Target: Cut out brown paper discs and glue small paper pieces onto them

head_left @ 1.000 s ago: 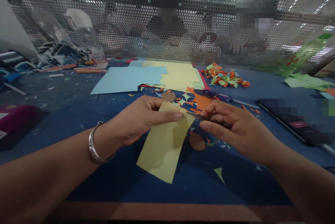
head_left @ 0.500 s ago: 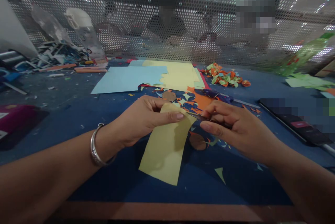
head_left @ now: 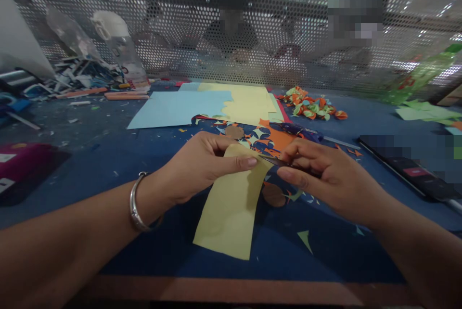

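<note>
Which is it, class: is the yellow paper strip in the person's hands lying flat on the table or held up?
Held up: the left hand pinches the yellow paper strip at its top; the rest hangs curved.

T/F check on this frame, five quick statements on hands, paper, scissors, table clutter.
1. The left hand pinches a yellow paper strip. True.
2. The right hand is empty. False: it holds small scissors, their blades at the strip's edge.
3. A bracelet sits on the left wrist. True.
4. The light blue sheet lies nearer the person than the strip. False: it lies farther back, toward the perforated screen.
5. The table cover is red. False: it is blue, strewn with paper scraps.
</note>
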`<state>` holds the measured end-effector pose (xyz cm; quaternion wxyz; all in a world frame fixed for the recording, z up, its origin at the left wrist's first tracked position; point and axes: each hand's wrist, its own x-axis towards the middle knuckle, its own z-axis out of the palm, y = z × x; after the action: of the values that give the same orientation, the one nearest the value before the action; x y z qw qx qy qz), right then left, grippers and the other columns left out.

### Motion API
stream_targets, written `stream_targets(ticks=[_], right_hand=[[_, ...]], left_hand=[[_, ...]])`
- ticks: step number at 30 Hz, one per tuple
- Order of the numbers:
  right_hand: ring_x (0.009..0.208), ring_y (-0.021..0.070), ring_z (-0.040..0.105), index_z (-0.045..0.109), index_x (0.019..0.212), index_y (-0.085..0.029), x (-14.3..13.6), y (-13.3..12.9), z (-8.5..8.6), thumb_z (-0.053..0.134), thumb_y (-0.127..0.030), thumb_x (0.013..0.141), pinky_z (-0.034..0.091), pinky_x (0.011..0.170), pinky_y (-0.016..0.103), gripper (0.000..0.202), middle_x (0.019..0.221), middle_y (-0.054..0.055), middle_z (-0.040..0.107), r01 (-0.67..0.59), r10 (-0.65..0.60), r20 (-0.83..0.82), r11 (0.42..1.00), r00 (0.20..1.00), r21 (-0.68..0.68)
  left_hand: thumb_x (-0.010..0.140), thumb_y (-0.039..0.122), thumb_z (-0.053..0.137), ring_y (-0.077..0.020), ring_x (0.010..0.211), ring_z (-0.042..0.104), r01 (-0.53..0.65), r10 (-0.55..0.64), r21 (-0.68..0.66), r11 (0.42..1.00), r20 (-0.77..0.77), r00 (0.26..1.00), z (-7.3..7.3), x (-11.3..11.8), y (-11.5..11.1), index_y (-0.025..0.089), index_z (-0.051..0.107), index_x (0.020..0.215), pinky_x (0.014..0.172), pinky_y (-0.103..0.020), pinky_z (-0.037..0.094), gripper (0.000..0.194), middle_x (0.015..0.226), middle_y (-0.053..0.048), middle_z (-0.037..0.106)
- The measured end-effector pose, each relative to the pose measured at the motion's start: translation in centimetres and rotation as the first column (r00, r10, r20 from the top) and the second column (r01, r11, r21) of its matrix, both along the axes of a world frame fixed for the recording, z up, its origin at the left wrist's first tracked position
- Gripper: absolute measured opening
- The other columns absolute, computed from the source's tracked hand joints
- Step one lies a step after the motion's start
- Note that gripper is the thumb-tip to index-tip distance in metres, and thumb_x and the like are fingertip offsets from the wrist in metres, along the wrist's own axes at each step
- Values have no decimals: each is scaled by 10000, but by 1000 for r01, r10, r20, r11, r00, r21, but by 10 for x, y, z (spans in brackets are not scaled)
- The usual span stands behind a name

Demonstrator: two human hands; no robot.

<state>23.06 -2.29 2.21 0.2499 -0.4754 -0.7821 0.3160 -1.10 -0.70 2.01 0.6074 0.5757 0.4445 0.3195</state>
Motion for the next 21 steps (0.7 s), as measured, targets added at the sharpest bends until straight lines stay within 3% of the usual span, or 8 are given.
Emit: stream_targets(ticks=[21], right_hand=[[575,109,479,598,929,-208,-1,0,-1,569,-509,959,391,520,237,304,670,-22,572,-25,25,-1,1000,1000,-7]], left_hand=[[813,223,810,-74,571,641,12,-7,-41,999,123,992,-1,4,-2,157,797,749,519,-144,497,93,679,6,747]])
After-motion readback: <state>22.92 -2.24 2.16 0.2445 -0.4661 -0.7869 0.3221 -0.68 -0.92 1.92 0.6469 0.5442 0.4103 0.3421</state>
